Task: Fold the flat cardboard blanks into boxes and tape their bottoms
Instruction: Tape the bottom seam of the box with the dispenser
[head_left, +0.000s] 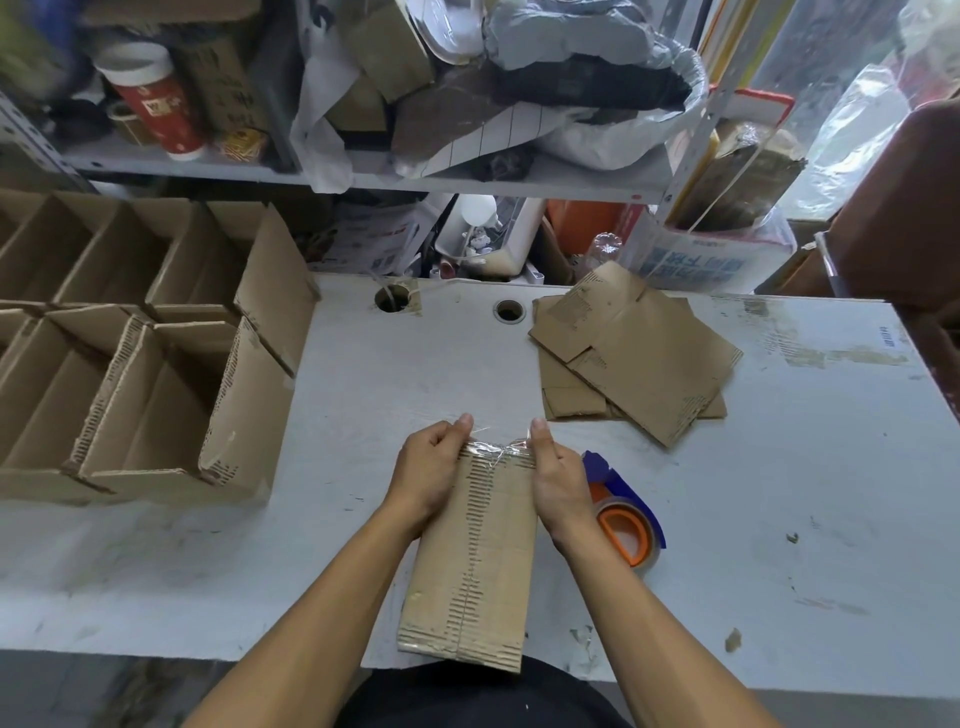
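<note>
Hands (493, 467) both grip box (475, 551), pressing tape (496, 448) on bottom; finished boxes (130, 364) far left; flat blanks (634, 358) remain far right.

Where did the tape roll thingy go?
In the head view, the tape dispenser lies on the white table, just right of the right hand and the box being taped, with the flat cardboard blanks behind it.

A packing or stockroom workspace: a scuffed white desk (779, 493) carries folded boxes (156, 374) at 9 o'clock, flat blanks (639, 358) at 1 o'clock, a tape dispenser (626, 512), and a cluttered metal shelf (363, 174) stands at 12 o'clock.
</note>
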